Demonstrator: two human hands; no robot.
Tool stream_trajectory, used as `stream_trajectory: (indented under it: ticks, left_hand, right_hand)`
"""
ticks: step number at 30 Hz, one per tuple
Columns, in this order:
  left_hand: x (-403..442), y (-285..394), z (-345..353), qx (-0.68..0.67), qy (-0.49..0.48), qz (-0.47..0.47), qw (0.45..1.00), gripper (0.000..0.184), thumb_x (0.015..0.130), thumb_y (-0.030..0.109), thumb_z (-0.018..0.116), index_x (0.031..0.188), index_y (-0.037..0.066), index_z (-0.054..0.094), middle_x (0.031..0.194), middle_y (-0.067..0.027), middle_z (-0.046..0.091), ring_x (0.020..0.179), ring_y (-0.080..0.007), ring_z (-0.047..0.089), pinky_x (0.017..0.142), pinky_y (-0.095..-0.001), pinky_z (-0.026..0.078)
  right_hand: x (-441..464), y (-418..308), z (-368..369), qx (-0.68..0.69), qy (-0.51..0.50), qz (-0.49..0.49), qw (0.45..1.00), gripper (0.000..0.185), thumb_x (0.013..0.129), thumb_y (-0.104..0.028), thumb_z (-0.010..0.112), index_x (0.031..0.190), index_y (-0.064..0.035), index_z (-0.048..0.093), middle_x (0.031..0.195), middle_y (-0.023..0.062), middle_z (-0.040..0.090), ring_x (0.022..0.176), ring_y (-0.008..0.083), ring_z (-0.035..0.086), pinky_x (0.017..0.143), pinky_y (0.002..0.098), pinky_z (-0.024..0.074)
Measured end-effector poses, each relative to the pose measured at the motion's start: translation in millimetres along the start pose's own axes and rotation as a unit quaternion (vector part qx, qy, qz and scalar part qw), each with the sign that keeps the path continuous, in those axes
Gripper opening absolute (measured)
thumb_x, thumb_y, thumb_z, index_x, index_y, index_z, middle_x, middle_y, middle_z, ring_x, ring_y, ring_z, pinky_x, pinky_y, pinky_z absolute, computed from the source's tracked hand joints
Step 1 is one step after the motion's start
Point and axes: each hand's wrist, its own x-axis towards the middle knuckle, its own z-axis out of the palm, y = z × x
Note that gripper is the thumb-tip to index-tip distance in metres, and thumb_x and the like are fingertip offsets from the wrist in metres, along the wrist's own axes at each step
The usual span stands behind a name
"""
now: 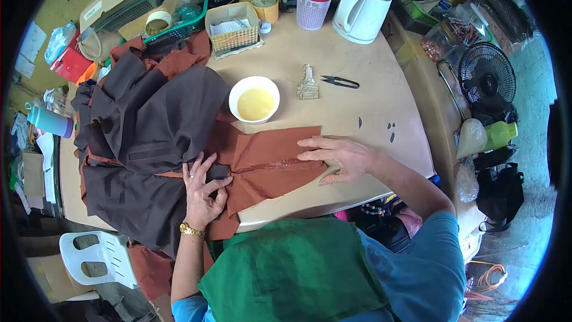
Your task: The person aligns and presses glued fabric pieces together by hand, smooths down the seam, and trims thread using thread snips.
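A dark brown garment (173, 113) with rust-red lining lies bunched on the left of the table. From it a rust-red cloth panel (277, 143) spreads to the right, with a shiny, wet-looking line along its middle seam. My left hand (204, 188) rests where the dark cloth meets the panel, thumb and forefinger pinched together on the cloth, other fingers extended. My right hand (342, 158) lies over the panel's right end, fingers stretched out and thumb apart. Behind the panel stands a white bowl (254, 99) of pale yellow, thick-looking liquid.
Thread snips (340, 81) and a worn, tape-wrapped piece (308, 83) lie beyond the bowl. A white electric kettle (363, 7), a lilac cup (313, 13) and a woven basket (232, 27) stand at the back. A black fan (487, 74) is at right, a white plastic chair (98, 257) lower left.
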Motion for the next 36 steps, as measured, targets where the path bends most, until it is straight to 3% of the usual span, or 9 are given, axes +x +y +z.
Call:
stream_trajectory:
  ticks: [2,6,14,21,26,32,36]
  left_hand:
    - [-0.3,0.0,0.4,0.001,-0.002,-0.001,1.0,0.025,0.074,0.01,0.069,0.092,0.02,0.083,0.148,-0.0113,0.058,0.146,-0.0399,0.043,0.123,-0.0656,0.016]
    - [0.5,1.0,0.0,0.004,-0.002,0.0,1.0,0.025,0.074,0.01,0.069,0.091,0.02,0.083,0.148,-0.011,0.058,0.146,-0.0395,0.043,0.123,-0.0663,0.016]
    - [-1.1,0.6,-0.6,0.009,-0.011,-0.003,1.0,0.025,0.074,0.011,0.069,0.092,0.021,0.083,0.147,-0.0109,0.059,0.146,-0.0398,0.043,0.122,-0.0671,0.015]
    - [-2.4,-3.9,-2.9,0.009,-0.01,0.003,1.0,0.026,0.074,0.012,0.068,0.092,0.022,0.084,0.147,-0.0111,0.059,0.144,-0.0399,0.045,0.122,-0.0664,0.016]
    - [-1.8,-2.6,-4.0,0.005,-0.018,0.0,1.0,0.027,0.074,0.012,0.068,0.093,0.023,0.084,0.147,-0.0108,0.059,0.143,-0.0397,0.046,0.121,-0.0665,0.018]
    - [-1.8,-2.6,-5.0,0.011,-0.019,0.003,1.0,0.029,0.074,0.013,0.07,0.097,0.024,0.084,0.149,-0.0105,0.058,0.142,-0.0395,0.046,0.12,-0.0681,0.02]
    - [-2.1,-2.5,-6.0,0.008,-0.016,0.004,1.0,0.03,0.074,0.013,0.07,0.097,0.024,0.084,0.149,-0.0096,0.057,0.141,-0.0393,0.047,0.119,-0.0689,0.021]
  right_hand:
    - [0.0,-9.0,-3.9,-0.116,0.042,-0.034,0.992,0.069,0.086,-0.036,0.082,0.144,-0.011,0.054,0.146,0.0173,0.053,0.134,0.0369,0.051,0.113,0.0489,0.0405]
    - [-3.7,-21.8,12.7,-0.058,0.032,0.041,0.997,0.071,0.086,-0.036,0.081,0.145,-0.0096,0.051,0.138,0.0173,0.055,0.13,0.0363,0.051,0.114,0.0498,0.0373]
    - [-17.5,-7.3,21.3,-0.042,0.069,0.025,0.996,0.073,0.082,-0.03,0.085,0.141,-0.0065,0.049,0.138,0.0174,0.047,0.124,0.0383,0.053,0.106,0.0458,0.0476]
    - [-10.4,-3.4,15.2,-0.058,0.036,0.013,0.998,0.07,0.082,-0.033,0.085,0.14,-0.0083,0.055,0.136,0.0188,0.046,0.123,0.0375,0.053,0.106,0.0459,0.0465]
    - [29.3,-30.3,1.6,-0.209,-0.059,0.032,0.976,0.088,0.081,-0.053,0.081,0.156,-0.0232,0.046,0.123,0.015,0.048,0.109,0.031,0.053,0.093,0.0442,0.0456]
    - [61.2,-47.0,-8.6,-0.213,-0.183,0.123,0.952,0.098,0.076,-0.061,0.082,0.159,-0.026,0.043,0.112,0.0133,0.046,0.106,0.0304,0.05,0.088,0.044,0.0449]
    - [60.3,-43.0,-9.0,-0.232,-0.199,0.103,0.947,0.099,0.076,-0.062,0.081,0.159,-0.026,0.042,0.113,0.0138,0.047,0.106,0.0307,0.05,0.088,0.0434,0.045]
